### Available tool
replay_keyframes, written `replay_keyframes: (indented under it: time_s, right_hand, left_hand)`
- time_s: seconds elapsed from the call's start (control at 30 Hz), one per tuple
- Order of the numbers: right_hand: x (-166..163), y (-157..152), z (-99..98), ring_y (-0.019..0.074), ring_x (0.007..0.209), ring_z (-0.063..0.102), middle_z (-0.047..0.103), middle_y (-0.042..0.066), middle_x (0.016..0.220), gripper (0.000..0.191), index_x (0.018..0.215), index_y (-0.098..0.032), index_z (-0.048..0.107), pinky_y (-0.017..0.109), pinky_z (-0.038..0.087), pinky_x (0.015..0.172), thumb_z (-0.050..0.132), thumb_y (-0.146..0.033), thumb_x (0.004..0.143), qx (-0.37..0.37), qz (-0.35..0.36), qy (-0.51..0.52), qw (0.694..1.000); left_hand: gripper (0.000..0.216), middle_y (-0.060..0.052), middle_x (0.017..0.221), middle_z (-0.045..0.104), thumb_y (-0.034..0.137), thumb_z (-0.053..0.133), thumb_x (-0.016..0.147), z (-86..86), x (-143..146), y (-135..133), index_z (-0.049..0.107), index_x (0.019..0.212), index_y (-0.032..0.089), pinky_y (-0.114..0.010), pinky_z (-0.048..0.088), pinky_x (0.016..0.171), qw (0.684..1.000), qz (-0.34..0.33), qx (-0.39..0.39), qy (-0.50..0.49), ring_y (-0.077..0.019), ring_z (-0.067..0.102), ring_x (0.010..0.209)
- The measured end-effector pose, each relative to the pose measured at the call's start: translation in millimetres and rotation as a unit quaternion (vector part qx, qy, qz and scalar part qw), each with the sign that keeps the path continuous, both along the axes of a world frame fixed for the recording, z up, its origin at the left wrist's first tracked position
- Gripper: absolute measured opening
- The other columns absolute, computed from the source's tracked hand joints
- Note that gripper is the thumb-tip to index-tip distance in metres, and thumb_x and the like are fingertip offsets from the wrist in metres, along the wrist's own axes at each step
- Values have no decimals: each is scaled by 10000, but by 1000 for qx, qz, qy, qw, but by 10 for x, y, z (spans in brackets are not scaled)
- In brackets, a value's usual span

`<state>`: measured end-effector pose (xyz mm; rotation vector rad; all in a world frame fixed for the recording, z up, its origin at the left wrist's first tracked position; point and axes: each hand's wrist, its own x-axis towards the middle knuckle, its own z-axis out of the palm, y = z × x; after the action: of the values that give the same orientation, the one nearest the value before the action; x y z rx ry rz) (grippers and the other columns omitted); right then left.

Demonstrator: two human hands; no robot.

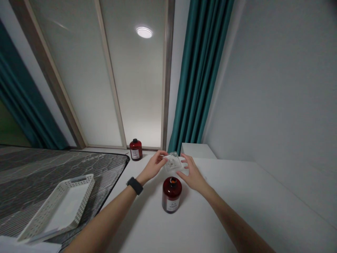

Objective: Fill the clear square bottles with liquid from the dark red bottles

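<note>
My left hand (156,163), with a dark watch on its wrist, grips a small clear plastic box (172,162) by its left side. Something small shows inside the box, too faint to name. On the box's right side, my right hand (191,172) has its thumb and fingers spread, apart from the box as far as I can see. Just below both hands, a dark red bottle (171,196) with a white label stands upright on the white table (205,218). Its neck shows no cap, and its opening looks orange inside.
A second red bottle (136,150) with a black cap stands at the table's back left. To the left, a white perforated basket (59,207) lies on a grey patterned surface (23,182). Behind the table are a white box-like block (198,150), a green curtain (201,77) and frosted sliding doors (137,88).
</note>
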<state>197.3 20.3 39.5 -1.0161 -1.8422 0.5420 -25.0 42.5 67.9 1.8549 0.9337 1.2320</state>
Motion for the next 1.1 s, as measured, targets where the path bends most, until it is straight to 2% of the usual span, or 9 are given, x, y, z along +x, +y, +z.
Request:
replay_keyframes:
  time_s: [0.13, 0.2, 0.33, 0.43, 0.57, 0.67, 0.73, 0.9, 1.1]
  right_hand:
    - [20, 49, 6, 291, 1373, 457, 446, 132, 1499, 732, 1493, -283, 351, 524, 446, 1091, 678, -220, 841, 58, 16, -52, 997]
    - [18, 34, 19, 282, 1384, 446, 476, 128, 1477, 730, 1487, -275, 360, 515, 428, 1112, 682, -196, 837, 60, 31, -68, 995]
    - [37, -30, 19, 278, 1302, 505, 536, 125, 1388, 720, 1428, -253, 424, 479, 491, 1035, 745, -196, 786, 41, 22, -64, 997]
    - [101, -63, -14, 272, 1242, 538, 547, 121, 1359, 715, 1410, -249, 443, 450, 521, 974, 767, -221, 774, 33, 9, -65, 997]
    - [259, -69, -126, 254, 1135, 609, 599, 99, 1271, 664, 1374, -239, 474, 432, 525, 955, 766, -253, 778, 18, -41, -71, 996]
    - [384, -68, -267, 289, 1129, 616, 653, 85, 1201, 630, 1335, -243, 509, 503, 474, 1014, 778, -296, 768, 29, -127, -112, 985]
    - [447, -74, -370, 320, 1163, 600, 666, 94, 1203, 616, 1325, -241, 524, 542, 442, 1035, 776, -317, 768, 37, -160, -130, 978]
    - [545, -107, -554, 324, 1197, 594, 676, 95, 1216, 581, 1322, -246, 548, 530, 408, 1073, 754, -364, 792, 47, -163, -149, 974]
    - [603, -123, -627, 313, 1167, 622, 699, 90, 1178, 586, 1348, -255, 540, 527, 422, 1066, 735, -380, 809, 50, -161, -175, 970]
  left_hand:
    - [274, -60, 1036, 673, 411, 566, 946, -45, 8, 38, 595, 1077, 172, -387, 541, 872, 1000, -18, -9, 15, -217, 653, 938]
    - [276, -60, 1024, 683, 414, 540, 961, -55, 24, 23, 602, 1078, 172, -384, 547, 867, 999, -30, -11, 22, -216, 654, 940]
    - [297, -57, 1005, 695, 430, 518, 979, -103, 52, -14, 636, 1074, 175, -381, 549, 878, 998, -46, -10, 42, -219, 654, 943]
    - [314, -71, 1077, 689, 432, 482, 998, -153, 39, -56, 638, 1113, 186, -390, 541, 917, 998, -34, -3, 46, -227, 649, 990]
    - [326, -96, 1128, 677, 429, 444, 1014, -162, -30, -200, 626, 1131, 186, -398, 532, 929, 999, -2, 5, 38, -241, 636, 1046]
    - [330, -86, 1021, 686, 419, 416, 1024, -142, -83, -372, 641, 1080, 184, -398, 528, 905, 999, 22, 19, 36, -242, 644, 997]
    - [334, -84, 1006, 679, 422, 406, 1028, -148, -104, -490, 641, 1062, 186, -404, 513, 917, 998, 30, 43, 42, -244, 641, 990]
    - [420, -104, 1052, 651, 524, 393, 1015, -263, -120, -682, 612, 1141, 188, -404, 503, 866, 993, 7, 80, 92, -257, 616, 970]
    - [648, -118, 1105, 628, 740, 481, 883, -330, -100, -716, 577, 1212, 191, -441, 494, 895, 987, -37, 92, 124, -295, 603, 987]
